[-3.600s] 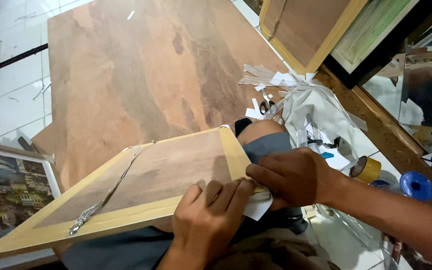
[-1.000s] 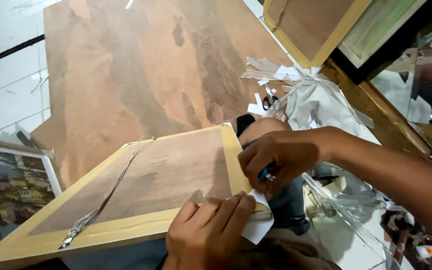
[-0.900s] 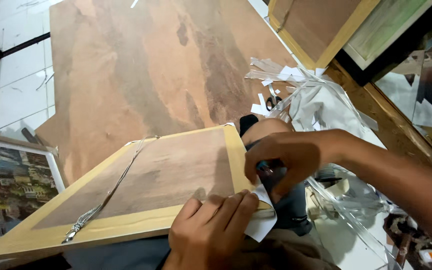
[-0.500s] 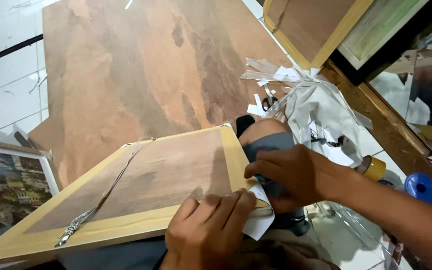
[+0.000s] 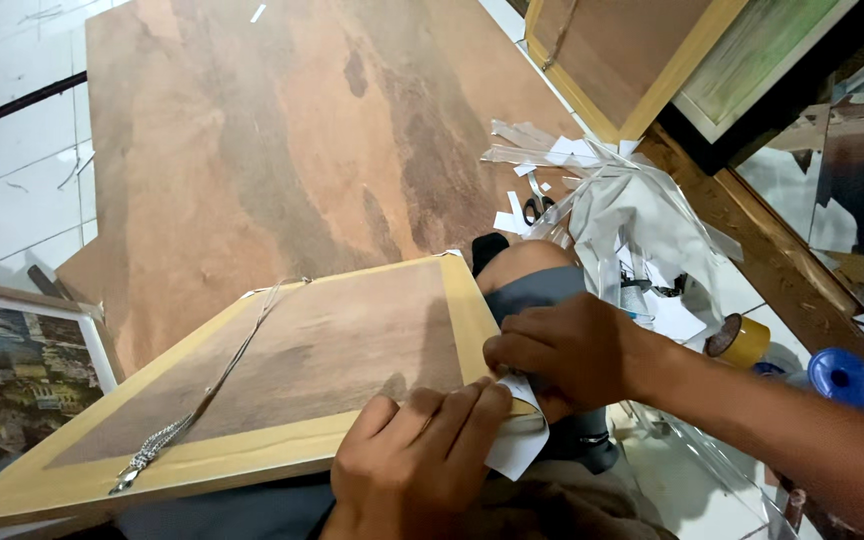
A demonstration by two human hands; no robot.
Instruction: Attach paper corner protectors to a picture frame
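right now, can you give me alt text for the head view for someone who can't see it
Two bare hands work at the near corner of a light wooden picture frame lying back-up across the person's lap: the left hand presses flat on it, the right hand pinches a white paper strip at its edge. A large brown plywood sheet lies beyond.

A white tiled floor carries a large brown board. Paper scraps and tape rolls lie at right.
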